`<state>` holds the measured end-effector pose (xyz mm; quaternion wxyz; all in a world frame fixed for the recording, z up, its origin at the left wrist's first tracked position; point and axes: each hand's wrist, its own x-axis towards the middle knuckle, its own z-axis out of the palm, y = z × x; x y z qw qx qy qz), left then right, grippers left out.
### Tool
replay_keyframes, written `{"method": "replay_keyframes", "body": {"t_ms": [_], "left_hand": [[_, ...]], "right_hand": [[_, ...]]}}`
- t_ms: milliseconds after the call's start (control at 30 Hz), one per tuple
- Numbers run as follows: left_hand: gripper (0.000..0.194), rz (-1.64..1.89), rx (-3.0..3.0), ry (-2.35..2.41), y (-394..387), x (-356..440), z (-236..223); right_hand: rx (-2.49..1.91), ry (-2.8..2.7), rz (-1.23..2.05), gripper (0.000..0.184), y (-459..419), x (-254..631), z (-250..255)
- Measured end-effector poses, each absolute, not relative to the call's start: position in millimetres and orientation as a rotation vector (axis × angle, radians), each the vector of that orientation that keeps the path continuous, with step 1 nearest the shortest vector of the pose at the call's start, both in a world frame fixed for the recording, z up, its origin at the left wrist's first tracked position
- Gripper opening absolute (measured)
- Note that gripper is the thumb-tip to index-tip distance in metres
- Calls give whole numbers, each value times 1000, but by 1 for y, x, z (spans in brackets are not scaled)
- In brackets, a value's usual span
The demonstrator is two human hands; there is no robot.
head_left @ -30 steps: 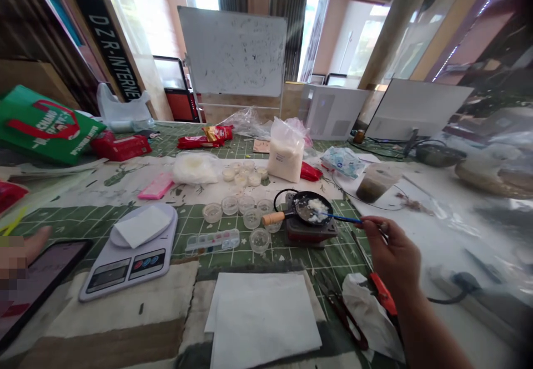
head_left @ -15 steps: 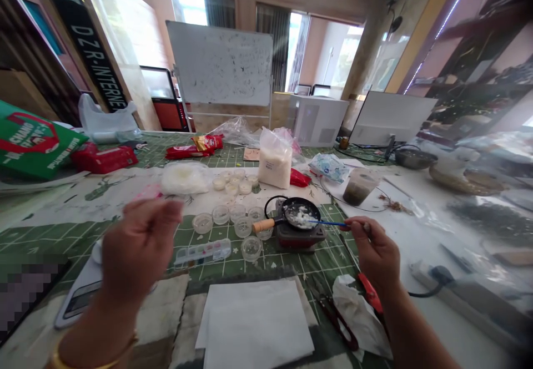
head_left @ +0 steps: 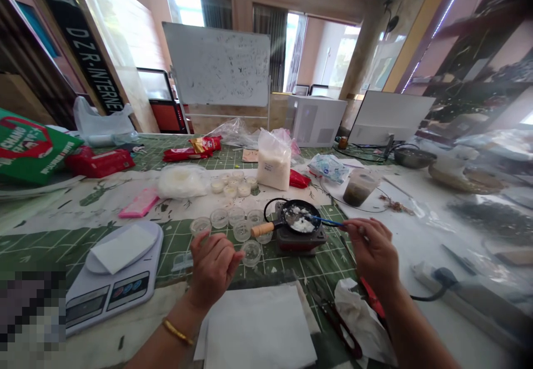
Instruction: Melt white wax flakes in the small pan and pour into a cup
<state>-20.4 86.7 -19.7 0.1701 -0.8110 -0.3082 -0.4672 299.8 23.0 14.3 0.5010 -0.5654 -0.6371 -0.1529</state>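
Fingers of our right hand [head_left: 372, 252] pinch a blue stick [head_left: 328, 222], its long axis level, tip pointing left into the small black pan [head_left: 300, 218] on the red burner [head_left: 300, 238] near the table's middle. Our left hand [head_left: 212, 266] hovers loosely curled, holding nothing, just beside clear cups [head_left: 233, 222]. We judge a hard stir could tip that light pan, spilling white wax [head_left: 303, 225].

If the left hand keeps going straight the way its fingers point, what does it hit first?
Most likely the small clear cup just past the left hand's fingertips, on the green mat. Beyond that stands the little burner under the black pan. Depth is hard to judge from this view.
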Motion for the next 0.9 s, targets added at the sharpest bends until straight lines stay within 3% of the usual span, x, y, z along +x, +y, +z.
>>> {"method": "replay_keyframes", "body": {"t_ms": [500, 767, 900], "left_hand": [[15, -1460, -2439, -770, 80, -9, -32], [43, -1364, -2603, -654, 74, -6, -31], [41, -1394, -2677, -607, 71, -3, -31]], "right_hand": [[-1292, -1691, -327, 13, 27, 290, 15], [-1314, -1650, -273, 14, 31, 291, 18], [-1416, -1567, -349, 14, 32, 294, 24]]}}
